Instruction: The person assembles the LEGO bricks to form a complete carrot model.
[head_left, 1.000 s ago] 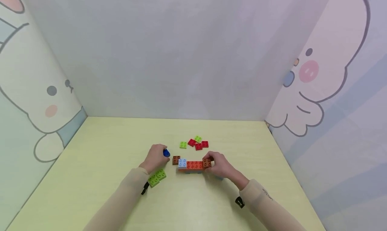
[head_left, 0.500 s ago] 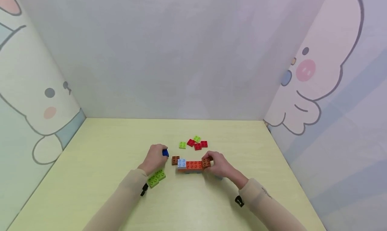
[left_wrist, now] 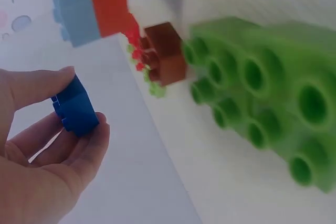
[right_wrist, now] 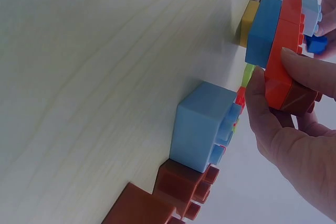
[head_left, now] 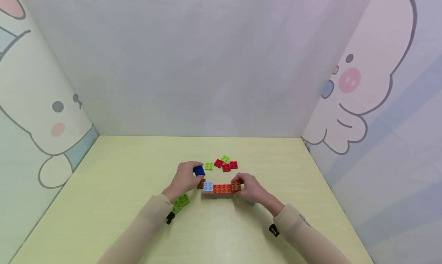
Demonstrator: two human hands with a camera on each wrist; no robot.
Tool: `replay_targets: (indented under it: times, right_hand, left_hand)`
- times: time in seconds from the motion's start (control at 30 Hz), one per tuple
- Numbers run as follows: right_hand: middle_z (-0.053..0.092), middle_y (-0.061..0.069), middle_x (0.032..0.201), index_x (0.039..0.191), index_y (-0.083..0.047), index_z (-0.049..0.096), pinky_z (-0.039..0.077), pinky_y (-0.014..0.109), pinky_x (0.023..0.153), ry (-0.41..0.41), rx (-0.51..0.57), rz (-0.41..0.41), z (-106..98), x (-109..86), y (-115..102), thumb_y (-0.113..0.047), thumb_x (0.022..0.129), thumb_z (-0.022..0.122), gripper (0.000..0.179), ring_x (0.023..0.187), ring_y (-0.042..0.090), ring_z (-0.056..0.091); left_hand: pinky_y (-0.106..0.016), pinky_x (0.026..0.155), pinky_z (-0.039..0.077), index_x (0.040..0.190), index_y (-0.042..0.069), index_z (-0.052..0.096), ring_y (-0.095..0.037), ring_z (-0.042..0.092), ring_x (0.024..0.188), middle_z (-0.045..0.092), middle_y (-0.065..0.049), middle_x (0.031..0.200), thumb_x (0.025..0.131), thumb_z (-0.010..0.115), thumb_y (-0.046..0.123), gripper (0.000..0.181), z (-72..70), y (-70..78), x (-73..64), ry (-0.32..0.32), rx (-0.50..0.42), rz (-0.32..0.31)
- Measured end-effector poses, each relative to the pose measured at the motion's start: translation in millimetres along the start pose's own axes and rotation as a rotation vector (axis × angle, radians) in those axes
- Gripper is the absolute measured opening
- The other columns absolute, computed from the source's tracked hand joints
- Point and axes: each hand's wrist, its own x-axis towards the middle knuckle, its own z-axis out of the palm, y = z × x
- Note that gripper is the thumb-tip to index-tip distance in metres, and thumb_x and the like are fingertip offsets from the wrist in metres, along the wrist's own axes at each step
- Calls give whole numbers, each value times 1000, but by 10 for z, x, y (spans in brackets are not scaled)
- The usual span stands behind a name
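Observation:
My left hand [head_left: 183,178] pinches a dark blue toy brick [left_wrist: 77,106] between thumb and fingers, left of the built piece. In the head view that brick partly covers a loose brown brick [left_wrist: 168,53]. My right hand [head_left: 252,189] grips the right end of the built piece, a row of red bricks [head_left: 221,189]. A light blue brick [head_left: 208,187] tops its left end, and a brown brick [head_left: 236,185] tops the right end, by my fingers. Under the red row, in the right wrist view, are a blue brick [right_wrist: 262,32] and a yellow brick [right_wrist: 249,22].
Green bricks [head_left: 183,200] lie beside my left wrist. Several small red bricks [head_left: 226,167] and lime bricks [head_left: 209,166] are scattered farther back. A light blue brick [right_wrist: 202,124] and brown bricks [right_wrist: 181,187] stand below my right hand. Printed walls [head_left: 193,64] surround the table.
My left hand has moved right, a little farther from me, bringing the dark blue brick nearer the built piece. My right hand keeps its grip in nearly the same spot.

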Motion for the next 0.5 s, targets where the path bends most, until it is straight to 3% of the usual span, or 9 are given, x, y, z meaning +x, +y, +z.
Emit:
replay_targets:
  times: [0.27, 0.5]
  right_hand:
    - [61, -2, 98, 100, -11, 63, 47, 43, 85, -2, -2, -18, 1, 3, 2, 2, 74, 78, 32, 96, 21, 58]
    - [61, -2, 98, 99, -11, 63, 47, 42, 85, 0, -4, -22, -2, 6, -3, 2, 74, 77, 32, 97, 21, 58]
  left_hand:
    - [-39, 82, 51, 120, 3, 65, -24, 59, 102, 63, -11, 114, 81, 76, 9, 41, -17, 175, -57, 18, -10, 104]
    - [-36, 81, 51, 120, 2, 65, -23, 59, 98, 63, -11, 113, 82, 75, 10, 41, 17, 203, -79, -8, 13, 128]
